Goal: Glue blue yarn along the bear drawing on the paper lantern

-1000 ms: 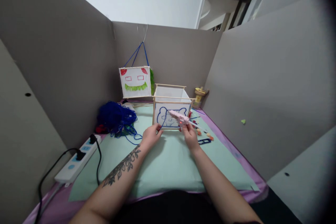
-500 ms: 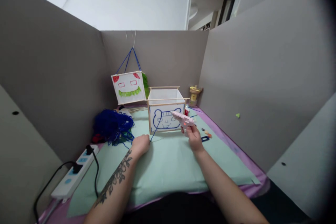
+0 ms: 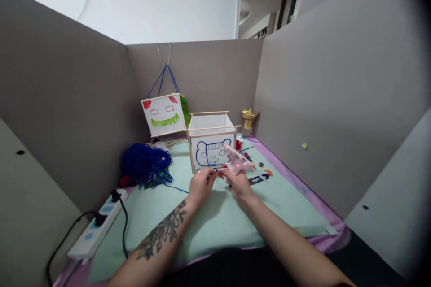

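My right hand (image 3: 238, 184) is closed round a pink glue gun (image 3: 236, 159) with a small red light, its nozzle near the lower front of a white paper box on a stick frame (image 3: 211, 145) that bears a blue bear face. My left hand (image 3: 201, 184) is pinched just in front of the box's bottom edge, fingertips close to the right hand; what it pinches is too small to name. A blue yarn strand (image 3: 175, 187) trails from there toward a heap of blue yarn (image 3: 143, 161) on the left.
A second paper box (image 3: 164, 114) with a red and green face hangs by blue strings at the back. A white power strip (image 3: 97, 228) with black plugs lies at left. Small craft bits (image 3: 261, 171) and a yellow-topped jar (image 3: 248, 122) sit right of the box. Grey partitions (image 3: 323, 98) surround the green mat (image 3: 215, 219).
My left hand moved right from the yarn strand to the box's front edge, meeting the right hand. The glue gun dropped lower and tilted toward the box's base.
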Motion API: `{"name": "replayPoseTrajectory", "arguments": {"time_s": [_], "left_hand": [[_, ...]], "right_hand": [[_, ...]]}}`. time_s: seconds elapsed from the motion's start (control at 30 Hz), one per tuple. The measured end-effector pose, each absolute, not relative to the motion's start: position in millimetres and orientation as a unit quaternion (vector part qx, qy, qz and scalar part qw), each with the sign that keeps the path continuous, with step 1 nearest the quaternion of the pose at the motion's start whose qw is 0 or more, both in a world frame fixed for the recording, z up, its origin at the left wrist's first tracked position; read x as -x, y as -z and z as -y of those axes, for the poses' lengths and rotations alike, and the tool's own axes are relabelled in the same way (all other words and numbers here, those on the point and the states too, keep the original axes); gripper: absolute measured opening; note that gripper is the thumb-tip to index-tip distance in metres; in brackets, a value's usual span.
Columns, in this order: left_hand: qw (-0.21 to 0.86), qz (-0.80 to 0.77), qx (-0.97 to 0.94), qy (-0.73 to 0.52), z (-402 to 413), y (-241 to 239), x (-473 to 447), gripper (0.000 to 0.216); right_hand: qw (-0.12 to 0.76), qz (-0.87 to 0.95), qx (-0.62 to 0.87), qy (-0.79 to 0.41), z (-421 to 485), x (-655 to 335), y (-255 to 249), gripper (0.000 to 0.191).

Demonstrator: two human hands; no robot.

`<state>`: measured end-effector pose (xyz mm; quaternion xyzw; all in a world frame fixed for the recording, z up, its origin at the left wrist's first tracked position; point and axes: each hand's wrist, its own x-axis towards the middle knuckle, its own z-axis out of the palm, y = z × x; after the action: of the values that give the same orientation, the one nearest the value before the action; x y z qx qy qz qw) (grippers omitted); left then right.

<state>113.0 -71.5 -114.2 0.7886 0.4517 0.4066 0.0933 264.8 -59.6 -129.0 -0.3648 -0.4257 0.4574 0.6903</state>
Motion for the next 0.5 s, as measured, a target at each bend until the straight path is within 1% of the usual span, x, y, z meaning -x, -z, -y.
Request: {"name": "replayPoseTrajectory", "arguments": {"time_s": [0.1,0.2,0.33,0.4,0.5], "left_hand": [[0.071,-0.43,-0.821,-0.368,73,119,-120,0.02],[0.066,-0.415,-0.835,-0.354,74,121,-121,0.022],[0.073,-0.399,-0.818,-0.408,73,119,-116,0.023],[0.086,-0.41,-0.796,-0.438,69,117,-111,0.023],[0.112,-0.443,-0.769,-0.448,63,116,-105,0.021]], "right_hand": [[0.693,0.421,0.347,-0.472,63,-253,129,0.04],[0.688,0.413,0.349,-0.483,61,-256,129,0.034],[0.721,0.407,0.346,-0.441,50,-273,119,0.031],[0.736,0.414,0.339,-0.415,41,-282,110,0.031],[0.744,0.42,0.353,-0.382,27,-293,100,0.031]]}}
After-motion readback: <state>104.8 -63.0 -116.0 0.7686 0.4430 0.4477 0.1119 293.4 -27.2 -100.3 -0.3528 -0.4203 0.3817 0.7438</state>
